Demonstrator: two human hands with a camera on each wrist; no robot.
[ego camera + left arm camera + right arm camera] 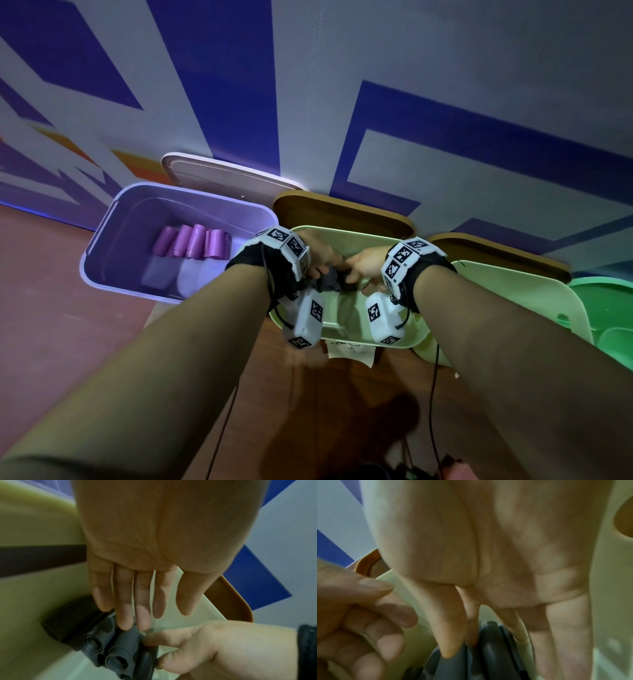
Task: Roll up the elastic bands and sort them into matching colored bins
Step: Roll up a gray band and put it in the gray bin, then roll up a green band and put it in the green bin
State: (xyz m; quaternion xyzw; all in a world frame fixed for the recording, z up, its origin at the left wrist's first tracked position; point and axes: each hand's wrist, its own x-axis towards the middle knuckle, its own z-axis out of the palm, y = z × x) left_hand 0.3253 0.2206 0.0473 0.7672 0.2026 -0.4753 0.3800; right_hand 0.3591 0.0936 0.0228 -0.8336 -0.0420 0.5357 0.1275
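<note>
Setting the grey rolled bands (111, 654) down in the pale green bin (346, 233): left hand (317, 253) rests straight fingers on top, right hand (364, 265) pinches one roll. I'd release slowly so nothing uncoils.

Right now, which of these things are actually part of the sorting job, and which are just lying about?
Part of the job:
- rolled dark grey elastic bands, handled by left hand and right hand
- pale yellow-green plastic bin
- purple plastic bin holding rolled purple bands
- green plastic bin

Lying about:
- brown lids against the wall
- paper note
- black cables
</note>
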